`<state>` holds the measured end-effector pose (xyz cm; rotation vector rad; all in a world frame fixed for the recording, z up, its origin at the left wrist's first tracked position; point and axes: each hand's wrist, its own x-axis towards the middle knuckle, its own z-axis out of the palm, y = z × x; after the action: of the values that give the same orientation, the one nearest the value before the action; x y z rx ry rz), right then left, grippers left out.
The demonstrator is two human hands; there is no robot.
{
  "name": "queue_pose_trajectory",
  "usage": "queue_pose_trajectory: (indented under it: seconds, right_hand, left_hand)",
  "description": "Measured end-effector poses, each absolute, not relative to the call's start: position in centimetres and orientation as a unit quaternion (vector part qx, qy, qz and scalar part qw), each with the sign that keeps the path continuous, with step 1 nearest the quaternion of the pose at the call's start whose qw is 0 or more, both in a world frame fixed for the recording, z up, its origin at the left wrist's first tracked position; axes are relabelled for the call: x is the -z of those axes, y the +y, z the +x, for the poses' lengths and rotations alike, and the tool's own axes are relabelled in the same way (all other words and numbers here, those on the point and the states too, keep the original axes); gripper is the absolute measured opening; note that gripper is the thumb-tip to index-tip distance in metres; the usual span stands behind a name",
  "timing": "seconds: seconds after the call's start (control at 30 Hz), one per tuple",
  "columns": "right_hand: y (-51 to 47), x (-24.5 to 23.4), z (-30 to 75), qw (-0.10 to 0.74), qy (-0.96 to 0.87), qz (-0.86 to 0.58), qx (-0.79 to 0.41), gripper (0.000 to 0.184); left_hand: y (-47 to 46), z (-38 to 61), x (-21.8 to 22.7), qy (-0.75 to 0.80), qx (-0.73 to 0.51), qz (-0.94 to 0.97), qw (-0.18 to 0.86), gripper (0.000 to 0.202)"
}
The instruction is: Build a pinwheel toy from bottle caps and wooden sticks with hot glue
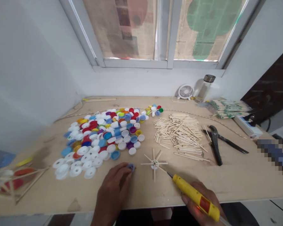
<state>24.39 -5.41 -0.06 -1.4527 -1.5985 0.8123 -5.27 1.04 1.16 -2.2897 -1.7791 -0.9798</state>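
Note:
Near the front of the table, my left hand (113,187) is closed, its fingertips pinching a bluish-purple bottle cap (131,167). My right hand (202,201) grips a yellow hot-glue pen (191,192), which has a lit red spot on its side. Its thin tip points left, close to the end of one stick of a star-shaped piece (154,164). That piece lies flat between my hands, with several short wooden sticks spreading out from a white round centre. My right fingers are partly hidden behind the pen.
Loose colourful bottle caps (108,135) cover the left middle, beside piled wooden sticks (179,133). A finished-looking cap star (153,110) lies behind. Black-handled cutters (215,144), a power strip (247,126), bagged sticks (230,108), a small fan (185,91) and a bottle (205,88) stand right.

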Motion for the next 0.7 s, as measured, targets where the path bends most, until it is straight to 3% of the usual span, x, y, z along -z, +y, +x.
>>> queue_pose_trajectory:
  seconds: [0.23,0.4,0.57,0.7]
  right_hand:
    - [-5.4,0.6,24.4,0.411,-0.635,-0.569,-0.322,0.013]
    - [-5.6,0.7,24.6,0.409,-0.612,-0.596,-0.322,0.015]
    - [-5.7,-0.2,24.6,0.421,-0.602,-0.591,-0.333,0.016]
    - [-5.9,-1.3,24.8,0.398,-0.596,-0.601,-0.354,0.019]
  left_hand:
    - [0.8,-5.8,0.4,-0.574,0.327,-0.750,0.039,0.019]
    - [2.8,-4.1,-3.1,-0.533,0.341,-0.773,0.040,0.017]
    - [7.4,0.6,-7.3,-0.439,0.179,-0.880,-0.008,0.018]
    - [10.9,4.1,-7.8,-0.376,0.102,-0.921,-0.008,0.015]
